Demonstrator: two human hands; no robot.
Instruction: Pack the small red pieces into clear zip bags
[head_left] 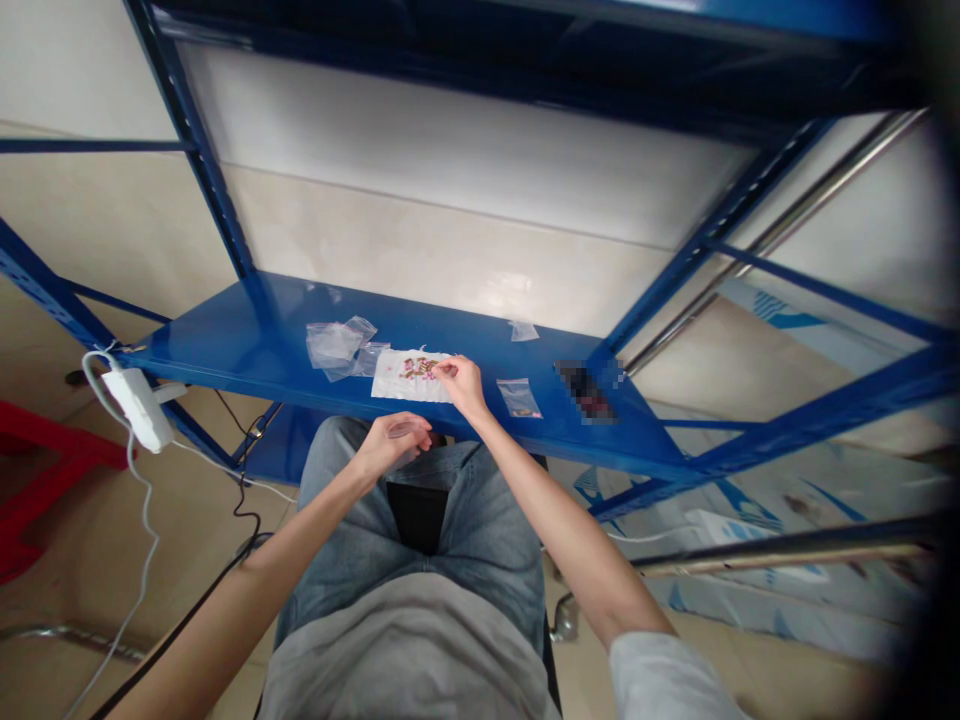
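Observation:
My right hand (463, 386) is over the right part of a white sheet (386, 385), its thumb and fingertips pinched together. Whatever they hold is too small to make out. Small pink and brown pieces (420, 368) lie clustered on the sheet, just left of those fingertips. My left hand (396, 440) is lower, in front of the shelf edge and above my lap, with its fingers curled round a small clear plastic bag (406, 429). To the right of the sheet lies a zip bag (519, 397) with a few small coloured bits at its bottom corner.
Several clear plastic bags (334, 345) are piled left of the sheet on the blue shelf (450, 335). Another small bag (523, 330) lies farther back. A dark, blurred-out object (586, 392) is at the right. A white power strip (138, 408) hangs by the left post.

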